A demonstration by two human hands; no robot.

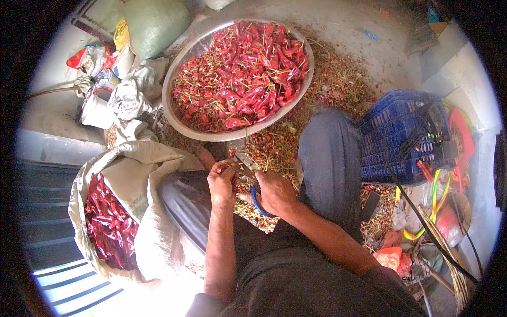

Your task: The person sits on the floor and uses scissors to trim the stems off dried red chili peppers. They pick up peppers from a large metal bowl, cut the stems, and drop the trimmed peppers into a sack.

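My right hand [275, 193] grips a pair of scissors [255, 202] with blue handles, its blades pointing up and left toward my other hand. Close beside the blades, my left hand [221, 185] is closed on a red chili pepper [219, 170], mostly hidden by the fingers. Beyond both hands stands a wide metal basin [170, 108] heaped with dried red chili peppers [248, 74], many with stems. At my left, an open white woven sack [150, 182] holds more glossy red peppers [108, 222].
Cut stems and bits [338, 74] litter the floor around the basin and between my legs. A blue plastic crate [401, 137] stands right of my knee. Crumpled white bags [129, 98] and a full green sack [156, 26] lie at the far left.
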